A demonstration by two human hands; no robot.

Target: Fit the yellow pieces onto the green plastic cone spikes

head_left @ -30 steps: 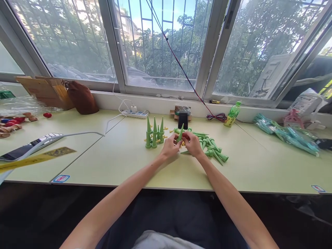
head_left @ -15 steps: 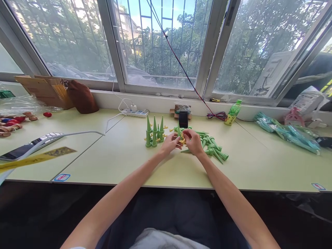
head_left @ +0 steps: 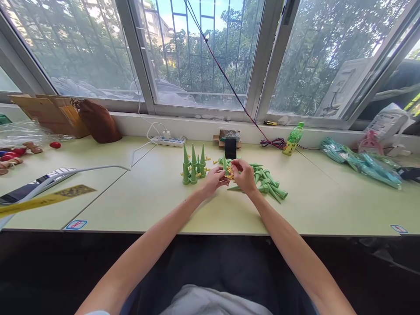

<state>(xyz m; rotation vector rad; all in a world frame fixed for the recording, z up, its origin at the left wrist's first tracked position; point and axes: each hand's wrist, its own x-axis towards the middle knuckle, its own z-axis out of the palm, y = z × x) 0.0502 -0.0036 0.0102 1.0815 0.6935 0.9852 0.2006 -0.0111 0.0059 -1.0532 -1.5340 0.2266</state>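
Observation:
My left hand (head_left: 215,180) is closed around the lower part of a green plastic spike (head_left: 225,162), whose tip points up. Close beside it, my right hand (head_left: 243,176) is pinched at the spike's side; whatever is between its fingertips is too small to tell. Small yellow valve pieces (head_left: 231,175) lie behind and between the hands, partly hidden. Left of my hands, several green spikes (head_left: 193,168) stand upright in a group, with yellow pieces sticking out of some. A heap of loose green spikes (head_left: 271,189) lies right of my right hand.
A black phone-like object (head_left: 230,148) stands before a small box. Behind are a power strip (head_left: 169,141), a green bottle (head_left: 293,139) and a coiled cable (head_left: 274,143). A white cable arm (head_left: 95,166) crosses the left side; teal plastic packets (head_left: 364,166) lie right.
The view has shifted slightly. My hands stay together at the spike, with the right fingertips still pinched close to it; nothing else has visibly moved.

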